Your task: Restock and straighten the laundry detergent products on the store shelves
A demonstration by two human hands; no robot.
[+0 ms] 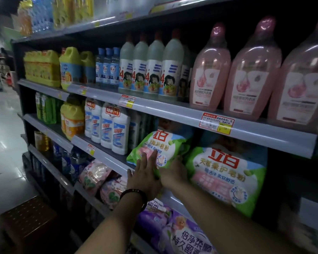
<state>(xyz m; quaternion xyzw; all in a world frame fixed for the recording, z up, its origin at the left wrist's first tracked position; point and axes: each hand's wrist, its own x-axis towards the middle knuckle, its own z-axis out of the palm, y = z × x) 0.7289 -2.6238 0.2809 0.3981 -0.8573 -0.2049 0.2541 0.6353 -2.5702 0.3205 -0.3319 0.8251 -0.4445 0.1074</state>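
Observation:
A green bag of washing powder [165, 143] stands tilted on the middle shelf [106, 158], leaning left. My left hand [145, 175], with a dark bracelet on the wrist, lies flat against the bag's front with fingers spread. My right hand [173, 176] cups the bag's lower right side from beneath. A second, larger green bag [226, 173] of the same brand stands just to the right, touching my right hand's side.
White detergent bottles [116, 132] stand left of the bags. Pink bottles [253, 74] and white bleach bottles [151, 70] fill the shelf above. Pink pouches [95, 176] and purple bags [176, 230] lie on the shelves below. A brown stool [29, 220] stands on the aisle floor at lower left.

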